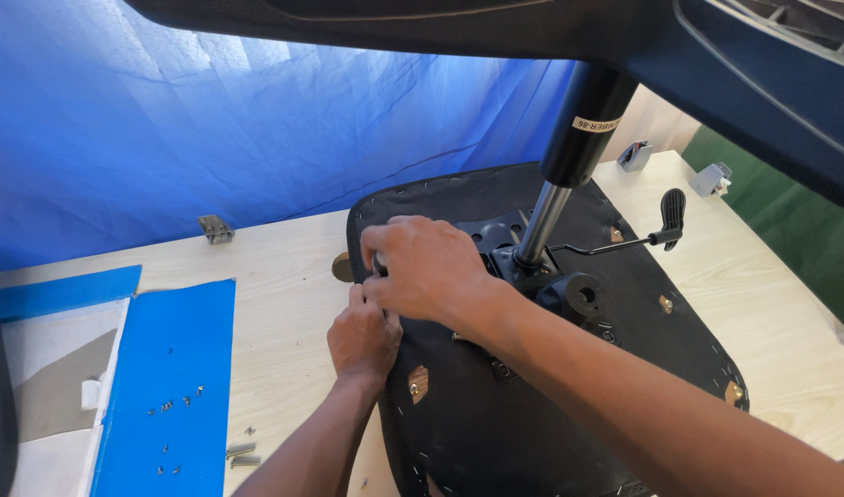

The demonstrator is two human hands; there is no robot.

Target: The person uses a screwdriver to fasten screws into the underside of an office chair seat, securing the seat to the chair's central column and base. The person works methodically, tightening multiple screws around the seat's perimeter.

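Observation:
An upturned black office chair seat (532, 405) lies on a light wooden table (284, 267). A gas cylinder (569, 156) rises from the metal mechanism at its centre, and a black lever (669, 219) sticks out to the right. My right hand (426, 267) reaches across the seat's left edge, fingers curled around a small dark part that is mostly hidden. Just below it, my left hand (362, 336) presses on the seat's left rim, fingers bent under my right hand. What the left hand grips is hidden.
A blue sheet (168, 368) at the left carries several small screws (178, 405); two bolts (240, 454) lie beside it. Small metal clamps (215, 228) (635, 155) (714, 179) stand on the table. A blue cloth backdrop (210, 120) hangs behind. The chair base looms overhead.

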